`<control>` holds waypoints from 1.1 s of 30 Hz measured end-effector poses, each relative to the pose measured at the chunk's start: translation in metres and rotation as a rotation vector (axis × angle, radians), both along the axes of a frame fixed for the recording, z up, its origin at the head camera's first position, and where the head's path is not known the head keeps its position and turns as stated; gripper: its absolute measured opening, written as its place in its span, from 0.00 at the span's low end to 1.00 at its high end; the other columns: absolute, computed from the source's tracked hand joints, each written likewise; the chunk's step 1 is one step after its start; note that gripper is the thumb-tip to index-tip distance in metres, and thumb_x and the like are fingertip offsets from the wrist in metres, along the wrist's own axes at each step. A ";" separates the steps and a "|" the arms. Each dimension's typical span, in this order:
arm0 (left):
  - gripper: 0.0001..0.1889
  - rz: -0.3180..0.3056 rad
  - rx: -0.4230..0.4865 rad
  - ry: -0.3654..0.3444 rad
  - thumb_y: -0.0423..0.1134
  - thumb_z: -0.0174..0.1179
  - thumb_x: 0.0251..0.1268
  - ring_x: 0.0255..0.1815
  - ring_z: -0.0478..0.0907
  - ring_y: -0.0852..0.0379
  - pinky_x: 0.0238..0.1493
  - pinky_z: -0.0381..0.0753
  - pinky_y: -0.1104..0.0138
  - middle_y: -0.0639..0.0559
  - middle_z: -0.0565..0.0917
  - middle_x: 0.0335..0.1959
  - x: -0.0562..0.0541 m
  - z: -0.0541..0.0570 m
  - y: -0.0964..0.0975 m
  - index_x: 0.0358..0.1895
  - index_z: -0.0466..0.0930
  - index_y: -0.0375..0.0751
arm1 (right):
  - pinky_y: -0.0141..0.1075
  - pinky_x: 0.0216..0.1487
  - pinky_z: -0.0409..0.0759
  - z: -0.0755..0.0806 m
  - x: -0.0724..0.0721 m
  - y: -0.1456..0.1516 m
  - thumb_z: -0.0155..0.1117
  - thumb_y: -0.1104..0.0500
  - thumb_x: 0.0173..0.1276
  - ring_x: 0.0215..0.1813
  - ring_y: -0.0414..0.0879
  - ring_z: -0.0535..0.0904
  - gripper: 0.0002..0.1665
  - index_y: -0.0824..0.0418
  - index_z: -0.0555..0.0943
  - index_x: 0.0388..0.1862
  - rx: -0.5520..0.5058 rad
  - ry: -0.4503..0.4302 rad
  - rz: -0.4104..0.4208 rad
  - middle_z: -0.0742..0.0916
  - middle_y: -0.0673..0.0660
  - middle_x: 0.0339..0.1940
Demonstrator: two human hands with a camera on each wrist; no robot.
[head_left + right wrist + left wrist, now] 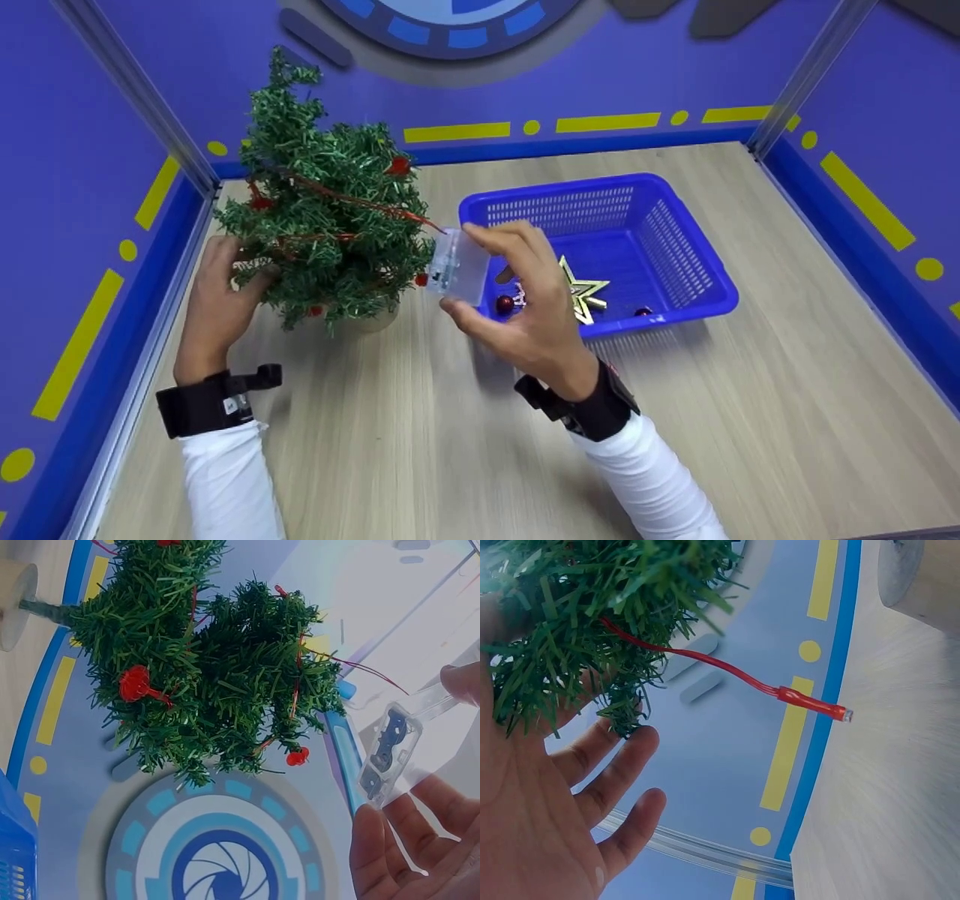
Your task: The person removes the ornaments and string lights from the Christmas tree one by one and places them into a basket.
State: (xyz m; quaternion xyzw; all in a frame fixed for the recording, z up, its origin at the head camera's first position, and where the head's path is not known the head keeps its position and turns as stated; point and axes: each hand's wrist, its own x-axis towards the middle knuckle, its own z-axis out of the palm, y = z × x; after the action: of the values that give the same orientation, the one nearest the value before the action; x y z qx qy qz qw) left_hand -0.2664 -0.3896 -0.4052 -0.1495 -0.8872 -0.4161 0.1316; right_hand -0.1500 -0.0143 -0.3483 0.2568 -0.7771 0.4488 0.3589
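A small green artificial Christmas tree [330, 202] stands on the left, with a red string-light wire [360, 202] and red decorations among its branches. My right hand [525, 300] pinches a clear plastic battery box [454, 262] by its edges, between thumb and fingers. The red wire stretches from that box to the tree. At the tree's left side, my left hand [229, 300] reaches into the lower branches; in the left wrist view its fingers [619, 772] are loosely extended beside the needles. A red-sleeved bulb [814, 703] hangs out from the branches there.
A blue plastic basket [697, 307] sits right of the tree. Inside lie a gold star [585, 289] and a red ball [505, 304], partly behind the right hand. Blue walls with yellow markings enclose the wooden table [405, 435] at the back and sides.
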 end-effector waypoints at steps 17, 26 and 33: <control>0.11 -0.035 0.014 0.031 0.36 0.68 0.67 0.48 0.72 0.69 0.51 0.64 0.70 0.57 0.79 0.47 0.007 0.001 -0.006 0.51 0.86 0.45 | 0.34 0.39 0.79 0.003 0.002 0.004 0.77 0.54 0.55 0.50 0.49 0.76 0.38 0.64 0.78 0.64 -0.018 0.029 0.006 0.82 0.60 0.49; 0.18 -0.063 -0.014 -0.029 0.41 0.65 0.71 0.51 0.73 0.70 0.54 0.67 0.66 0.53 0.79 0.54 0.015 0.012 -0.008 0.61 0.82 0.47 | 0.34 0.39 0.78 0.006 0.003 0.004 0.77 0.54 0.54 0.49 0.49 0.76 0.38 0.65 0.78 0.64 -0.027 0.049 0.014 0.83 0.60 0.49; 0.19 0.096 0.035 -0.044 0.50 0.62 0.73 0.49 0.75 0.74 0.54 0.72 0.71 0.56 0.76 0.44 0.014 0.016 -0.006 0.45 0.69 0.37 | 0.33 0.40 0.78 0.007 0.004 0.008 0.77 0.53 0.54 0.49 0.50 0.77 0.38 0.66 0.78 0.63 -0.037 0.069 0.000 0.82 0.61 0.49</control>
State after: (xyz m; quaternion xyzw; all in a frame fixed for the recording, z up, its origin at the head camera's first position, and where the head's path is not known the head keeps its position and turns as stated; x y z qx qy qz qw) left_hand -0.2526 -0.3957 -0.3890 -0.0951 -0.8886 -0.4281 0.1344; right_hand -0.1457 -0.0067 -0.3409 0.2655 -0.7559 0.4540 0.3899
